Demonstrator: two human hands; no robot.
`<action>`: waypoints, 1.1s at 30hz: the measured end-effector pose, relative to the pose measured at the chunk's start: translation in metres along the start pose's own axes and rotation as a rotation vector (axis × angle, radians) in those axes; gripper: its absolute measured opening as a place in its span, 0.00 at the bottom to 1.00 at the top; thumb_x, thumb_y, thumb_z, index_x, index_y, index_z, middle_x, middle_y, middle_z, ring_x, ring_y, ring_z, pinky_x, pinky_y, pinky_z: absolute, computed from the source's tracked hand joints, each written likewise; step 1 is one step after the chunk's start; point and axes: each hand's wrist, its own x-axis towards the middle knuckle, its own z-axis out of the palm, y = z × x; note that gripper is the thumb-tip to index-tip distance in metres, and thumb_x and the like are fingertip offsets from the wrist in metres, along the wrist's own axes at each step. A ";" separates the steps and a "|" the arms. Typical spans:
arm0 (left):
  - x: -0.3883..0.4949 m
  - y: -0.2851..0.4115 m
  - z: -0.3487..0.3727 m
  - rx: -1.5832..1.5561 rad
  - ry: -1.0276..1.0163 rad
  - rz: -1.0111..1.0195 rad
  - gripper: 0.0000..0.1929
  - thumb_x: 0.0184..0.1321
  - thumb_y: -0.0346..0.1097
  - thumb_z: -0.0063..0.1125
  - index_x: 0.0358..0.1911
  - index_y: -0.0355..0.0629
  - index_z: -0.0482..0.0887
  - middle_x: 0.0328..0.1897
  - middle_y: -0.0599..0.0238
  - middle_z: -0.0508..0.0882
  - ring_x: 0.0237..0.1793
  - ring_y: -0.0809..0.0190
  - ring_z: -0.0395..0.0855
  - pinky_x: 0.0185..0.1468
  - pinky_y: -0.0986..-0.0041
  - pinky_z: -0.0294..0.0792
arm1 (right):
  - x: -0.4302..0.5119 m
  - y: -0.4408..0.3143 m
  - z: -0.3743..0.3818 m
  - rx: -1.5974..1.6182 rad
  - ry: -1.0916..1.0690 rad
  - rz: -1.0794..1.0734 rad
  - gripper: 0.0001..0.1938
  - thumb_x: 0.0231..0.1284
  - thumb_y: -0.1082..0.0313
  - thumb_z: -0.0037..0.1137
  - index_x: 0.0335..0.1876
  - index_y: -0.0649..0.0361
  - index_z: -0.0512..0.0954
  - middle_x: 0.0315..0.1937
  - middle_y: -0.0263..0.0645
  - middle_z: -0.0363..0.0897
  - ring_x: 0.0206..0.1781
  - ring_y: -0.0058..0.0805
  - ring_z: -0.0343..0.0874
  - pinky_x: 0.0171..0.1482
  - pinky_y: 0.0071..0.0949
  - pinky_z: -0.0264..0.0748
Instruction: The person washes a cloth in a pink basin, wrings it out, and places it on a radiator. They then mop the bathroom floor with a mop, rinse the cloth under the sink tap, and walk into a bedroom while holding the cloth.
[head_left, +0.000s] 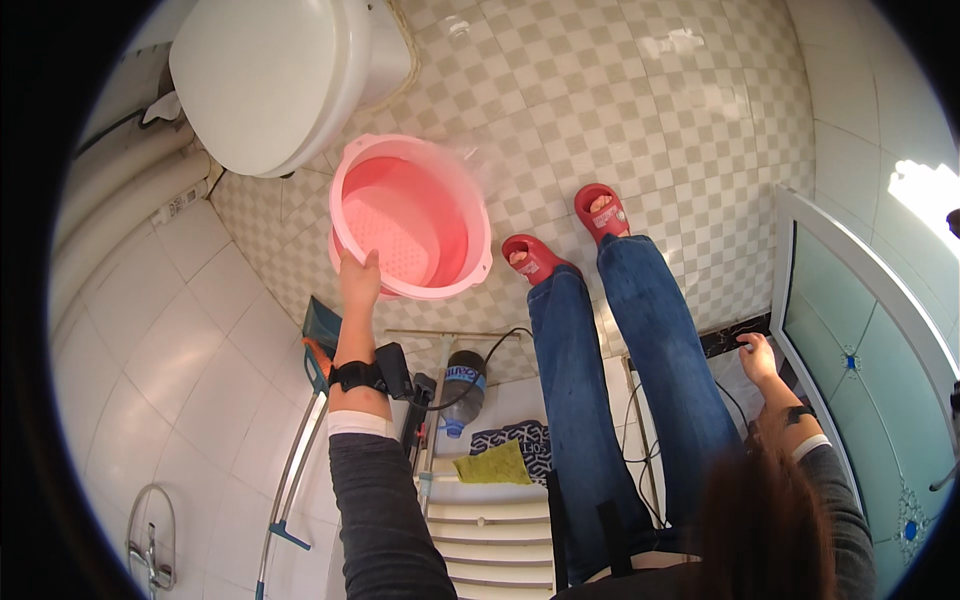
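Note:
My left hand (360, 281) grips the near rim of a pink plastic basin (450, 187), left of my feet. The basin has side handles and a bumpy bottom; another pink rim shows just under it. My right hand (757, 358) is out to the right near the door, its fingers loosely curled; whether it holds something small cannot be told. Red slippers (606, 214) are on my feet, on the checkered tile floor (555, 142).
A white toilet (255, 82) stands at upper left. A broom and dustpan (322, 330), a large plastic bottle (463, 390), a green cloth (493, 463) and a white radiator (491, 540) are near the lower wall. A glass-panelled door (862, 360) stands at right.

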 end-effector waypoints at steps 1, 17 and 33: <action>0.000 -0.001 0.003 0.002 0.014 -0.034 0.18 0.57 0.34 0.62 0.47 0.31 0.75 0.45 0.42 0.83 0.48 0.42 0.82 0.51 0.60 0.71 | -0.001 0.003 -0.001 0.005 -0.004 0.007 0.12 0.54 0.73 0.54 0.44 0.58 0.80 0.51 0.43 0.76 0.44 0.40 0.81 0.47 0.32 0.78; -0.017 -0.012 0.001 -0.026 0.006 -0.112 0.22 0.55 0.32 0.63 0.52 0.30 0.75 0.49 0.42 0.82 0.52 0.43 0.81 0.55 0.61 0.70 | 0.007 0.029 0.011 -0.075 -0.062 -0.017 0.12 0.53 0.73 0.54 0.44 0.57 0.80 0.52 0.44 0.75 0.48 0.42 0.79 0.49 0.33 0.77; -0.004 -0.009 -0.002 0.004 -0.067 -0.135 0.24 0.55 0.33 0.62 0.50 0.26 0.69 0.48 0.35 0.79 0.51 0.37 0.79 0.54 0.58 0.70 | 0.023 0.001 0.012 -0.083 -0.088 -0.031 0.11 0.54 0.74 0.54 0.44 0.58 0.80 0.52 0.44 0.75 0.49 0.42 0.79 0.49 0.31 0.79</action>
